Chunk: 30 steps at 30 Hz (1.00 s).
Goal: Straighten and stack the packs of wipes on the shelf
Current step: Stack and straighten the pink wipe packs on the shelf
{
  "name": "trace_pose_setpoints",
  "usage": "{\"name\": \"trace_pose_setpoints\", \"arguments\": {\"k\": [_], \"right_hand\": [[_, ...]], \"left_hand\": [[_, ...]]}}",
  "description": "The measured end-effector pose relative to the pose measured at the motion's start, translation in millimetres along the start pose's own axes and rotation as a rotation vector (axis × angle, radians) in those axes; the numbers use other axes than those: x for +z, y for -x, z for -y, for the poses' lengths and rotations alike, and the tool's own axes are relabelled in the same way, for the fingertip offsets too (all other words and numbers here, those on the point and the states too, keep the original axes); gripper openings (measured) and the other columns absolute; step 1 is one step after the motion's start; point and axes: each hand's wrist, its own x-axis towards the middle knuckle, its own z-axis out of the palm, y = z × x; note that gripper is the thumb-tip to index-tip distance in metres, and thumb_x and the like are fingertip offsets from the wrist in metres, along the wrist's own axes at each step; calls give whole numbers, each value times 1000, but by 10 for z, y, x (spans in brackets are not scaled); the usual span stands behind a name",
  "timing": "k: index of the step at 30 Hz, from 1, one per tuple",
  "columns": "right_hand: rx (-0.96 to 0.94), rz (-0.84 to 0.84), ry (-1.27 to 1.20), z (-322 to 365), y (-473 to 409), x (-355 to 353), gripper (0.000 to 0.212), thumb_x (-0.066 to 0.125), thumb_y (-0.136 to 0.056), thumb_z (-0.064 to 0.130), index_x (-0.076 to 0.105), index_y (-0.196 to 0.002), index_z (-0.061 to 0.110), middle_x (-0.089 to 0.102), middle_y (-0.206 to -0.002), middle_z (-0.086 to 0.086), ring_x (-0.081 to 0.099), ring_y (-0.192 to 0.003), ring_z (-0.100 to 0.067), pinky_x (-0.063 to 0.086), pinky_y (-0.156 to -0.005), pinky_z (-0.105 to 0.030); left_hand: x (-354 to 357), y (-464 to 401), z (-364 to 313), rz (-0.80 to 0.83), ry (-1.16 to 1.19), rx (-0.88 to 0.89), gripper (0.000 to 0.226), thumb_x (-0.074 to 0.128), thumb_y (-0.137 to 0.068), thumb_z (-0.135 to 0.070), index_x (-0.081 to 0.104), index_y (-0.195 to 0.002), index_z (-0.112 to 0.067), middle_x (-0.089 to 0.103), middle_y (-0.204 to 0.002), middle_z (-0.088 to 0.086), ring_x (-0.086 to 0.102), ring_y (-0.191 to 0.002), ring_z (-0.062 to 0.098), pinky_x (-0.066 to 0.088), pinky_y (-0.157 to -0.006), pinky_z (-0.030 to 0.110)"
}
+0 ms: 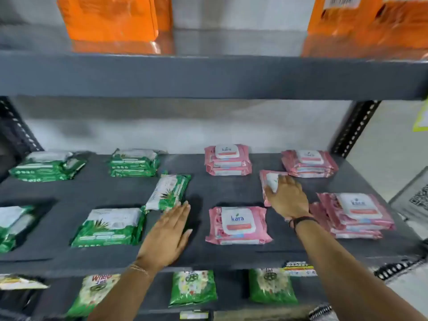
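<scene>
Green and pink packs of wipes lie on the dark grey shelf. My right hand rests flat on a crooked pink pack, fingers spread over its white lid. My left hand is open, palm down, its fingertips just below a tilted green pack. A single pink pack lies between my arms. Pink stacks sit at the back middle, back right and front right. Green stacks sit at the back left and back middle, with a green pack in front.
Another green pack is cut off at the left edge. Orange packages stand on the shelf above. Green detergent bags lie on the shelf below. Perforated uprights frame the back corners.
</scene>
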Motion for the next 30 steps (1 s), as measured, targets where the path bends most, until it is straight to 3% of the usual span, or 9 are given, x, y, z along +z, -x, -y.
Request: {"name": "trace_pose_setpoints", "arguments": {"k": [5,8,17,20,23,26,28,30], "right_hand": [[203,69,-62,77,-350,65,74,51,-86,45,20,-139,4,22,-150,-21,25,-134,-41,31,-105,-50],[259,87,-72,74,-420,133,78,59,-80,45,22,-137,5,28,-146,-22,29,-131,-42,33,-104,-50],[241,-29,-79,-26,-450,211,63,60,-79,25,29,-131,7,41,-132,-26,40,-119,-47,39,-95,-53],[120,-75,-153,-49,-404,106,62,62,-77,23,31,-129,10,44,-130,-24,43,-116,-47,39,-95,-51],[-174,-83,-309,-21,-279,-96,64,70,-74,15,36,-128,12,48,-129,-16,46,-117,-36,39,-94,-40],[-468,140,-441,43,-126,-288,65,73,-69,5,40,-124,18,50,-118,2,48,-116,-23,42,-93,-32],[-553,365,-474,82,-35,-336,66,72,-68,8,39,-121,29,48,-118,12,49,-117,-19,46,-95,-34],[-573,525,-428,125,35,-302,66,73,-70,9,38,-117,39,50,-123,9,49,-118,-15,47,-97,-37]], "left_hand": [[284,-59,60,27,120,-10,69,10,-98,-44,49,-123,6,53,-125,20,42,-118,28,11,-105,27],[312,-99,48,37,160,11,66,10,-98,-43,46,-126,6,51,-127,20,35,-123,27,11,-106,31],[369,-54,-30,63,267,-30,69,14,-96,-48,48,-126,4,48,-132,17,42,-121,26,25,-102,31],[375,-66,-24,95,236,-42,74,9,-95,-52,50,-125,2,48,-132,15,44,-120,25,31,-96,40],[382,-79,-18,107,217,-43,71,14,-95,-51,50,-125,2,49,-131,15,45,-119,26,31,-95,45],[384,-78,-25,109,212,-43,60,33,-89,-42,50,-125,3,49,-131,16,46,-118,29,29,-94,50],[374,-68,-28,114,218,-44,59,36,-85,-38,49,-126,3,48,-131,17,45,-119,29,27,-94,51],[364,-63,-28,116,220,-47,59,36,-85,-37,48,-126,3,49,-131,17,45,-118,30,26,-94,52]]}}
